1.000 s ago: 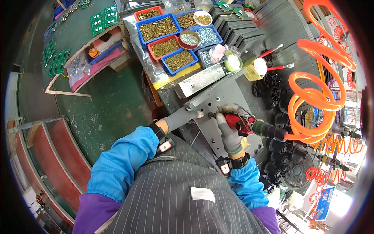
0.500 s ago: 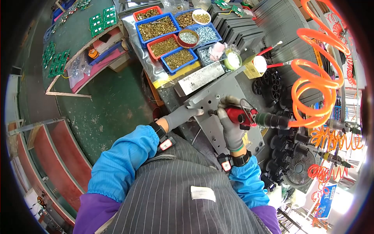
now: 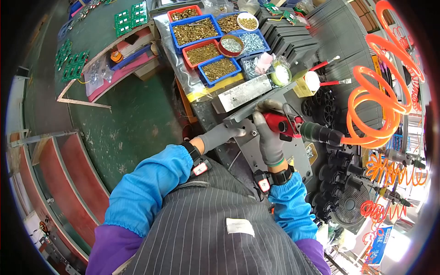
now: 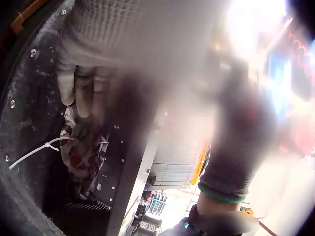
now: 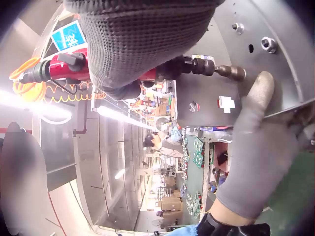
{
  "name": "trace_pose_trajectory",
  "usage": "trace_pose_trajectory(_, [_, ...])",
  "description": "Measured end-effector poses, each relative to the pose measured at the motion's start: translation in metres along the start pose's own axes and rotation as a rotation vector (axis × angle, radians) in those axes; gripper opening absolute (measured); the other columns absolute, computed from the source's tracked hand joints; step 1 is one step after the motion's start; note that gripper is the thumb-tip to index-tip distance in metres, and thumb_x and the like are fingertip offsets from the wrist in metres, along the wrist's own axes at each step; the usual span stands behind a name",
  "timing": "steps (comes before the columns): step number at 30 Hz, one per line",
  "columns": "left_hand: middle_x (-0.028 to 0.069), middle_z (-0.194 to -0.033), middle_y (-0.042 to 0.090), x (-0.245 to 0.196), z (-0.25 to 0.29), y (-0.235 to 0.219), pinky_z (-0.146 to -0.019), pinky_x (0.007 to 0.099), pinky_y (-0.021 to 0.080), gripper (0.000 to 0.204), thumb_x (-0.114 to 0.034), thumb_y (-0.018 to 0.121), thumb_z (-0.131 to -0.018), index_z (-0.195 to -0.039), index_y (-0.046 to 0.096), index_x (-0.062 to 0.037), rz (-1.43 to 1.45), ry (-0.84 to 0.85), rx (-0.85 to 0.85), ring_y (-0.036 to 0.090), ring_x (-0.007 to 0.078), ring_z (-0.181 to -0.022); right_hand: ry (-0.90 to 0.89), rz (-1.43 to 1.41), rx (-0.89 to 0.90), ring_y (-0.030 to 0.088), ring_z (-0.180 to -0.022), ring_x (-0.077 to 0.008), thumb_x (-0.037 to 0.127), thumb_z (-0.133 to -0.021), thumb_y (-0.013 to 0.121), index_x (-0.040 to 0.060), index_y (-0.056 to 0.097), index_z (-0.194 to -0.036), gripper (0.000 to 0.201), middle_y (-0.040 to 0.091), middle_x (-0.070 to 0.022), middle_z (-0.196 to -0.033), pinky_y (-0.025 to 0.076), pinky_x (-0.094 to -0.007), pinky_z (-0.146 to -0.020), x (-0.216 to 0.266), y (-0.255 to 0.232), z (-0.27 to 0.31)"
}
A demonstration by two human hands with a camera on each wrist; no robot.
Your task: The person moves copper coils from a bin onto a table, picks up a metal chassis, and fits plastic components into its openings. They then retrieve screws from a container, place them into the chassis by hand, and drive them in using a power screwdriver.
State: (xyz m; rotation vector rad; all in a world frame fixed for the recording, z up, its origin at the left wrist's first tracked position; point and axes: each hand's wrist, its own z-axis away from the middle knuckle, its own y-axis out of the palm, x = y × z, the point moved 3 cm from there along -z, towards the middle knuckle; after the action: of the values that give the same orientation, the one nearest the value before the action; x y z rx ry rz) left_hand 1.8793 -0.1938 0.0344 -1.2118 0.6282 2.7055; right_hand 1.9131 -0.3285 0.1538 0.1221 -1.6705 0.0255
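Observation:
My gloved right hand (image 3: 269, 142) grips a red air screwdriver (image 3: 280, 123), which has an orange coiled hose at its back end. In the right wrist view, the driver's socket bit (image 5: 237, 73) points at a grey metal panel (image 5: 290, 34), close to its face. A nut on a stud (image 5: 268, 44) stands out of the panel near a dark hole. My gloved left hand (image 3: 220, 136) holds the panel's near left edge, thumb (image 5: 263, 88) on the face beside the bit and the other fingers behind the edge.
Blue and red trays (image 3: 219, 70) of brass and silver small parts stand behind a metal block (image 3: 243, 93). Stacked grey panels (image 3: 286, 36) are at the back. Black spools (image 3: 332, 176) and a fan (image 3: 350, 206) are at right, under the orange hose (image 3: 366, 96).
The panel has tilted, its far flange now showing more and its stud lower in view. The driver has moved up along the panel; the head view has shifted slightly. Both hands keep their hold.

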Motion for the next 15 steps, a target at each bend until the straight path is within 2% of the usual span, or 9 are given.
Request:
trace_pose_trajectory(2, [-0.0044,-0.106,0.068,0.0035,-0.0047,-0.0010,-0.079,0.0260,0.048,0.039,-0.038,0.072,-0.091,-0.121,0.067,-0.0136,-0.006,-0.002,0.002,0.060,0.0071,-0.091,0.031,-0.023,-0.017,0.063,-0.103,-0.0174,-0.004,-0.087,0.069,0.0033,0.057,-0.120,0.036,0.064,-0.0098,-0.113,0.053,-0.0355,-0.094,0.0005,0.0040,-0.0021])
trace_pose_trajectory(4, [-0.0047,-0.105,0.068,0.0061,-0.0061,-0.0019,-0.078,0.0259,0.048,0.038,-0.037,0.071,-0.091,-0.121,0.067,-0.0138,-0.016,-0.009,0.011,0.060,0.0069,-0.090,-0.023,0.059,0.003,0.064,-0.099,-0.0167,-0.004,-0.086,0.070,0.0024,0.060,-0.115,0.031,0.066,-0.0095,-0.108,0.055,-0.0344,-0.090,0.0022,0.0037,-0.0042])
trace_pose_trajectory(7, [-0.0046,-0.106,0.069,0.0066,-0.0075,-0.0024,-0.079,0.0261,0.048,0.040,-0.039,0.072,-0.091,-0.121,0.067,-0.0141,-0.018,0.002,0.017,0.061,0.0072,-0.090,0.003,0.145,0.026,0.064,-0.097,-0.0166,-0.003,-0.086,0.071,0.0022,0.061,-0.113,0.029,0.066,-0.0092,-0.106,0.055,-0.0346,-0.089,0.0059,0.0021,-0.0057])
trace_pose_trajectory(9, [0.0007,-0.116,0.067,0.0076,-0.0073,-0.0028,-0.079,0.0311,0.051,0.054,-0.045,0.071,-0.091,-0.132,0.062,-0.0111,-0.059,-0.005,0.036,0.061,0.0140,-0.099,-0.005,0.123,0.019,0.064,-0.096,-0.0164,-0.002,-0.086,0.071,0.0021,0.061,-0.112,0.028,0.067,-0.0092,-0.105,0.055,-0.0343,-0.088,0.0044,0.0029,-0.0058])
trace_pose_trajectory(15, [0.0045,-0.121,0.066,0.0066,-0.0070,-0.0037,-0.080,0.0325,0.052,0.057,-0.047,0.070,-0.090,-0.133,0.061,-0.0098,-0.088,0.025,0.053,0.062,0.0169,-0.104,-0.040,0.135,-0.014,0.064,-0.094,-0.0159,-0.002,-0.085,0.072,0.0019,0.063,-0.107,0.024,0.067,-0.0083,-0.102,0.056,-0.0337,-0.086,0.0065,0.0036,-0.0066])
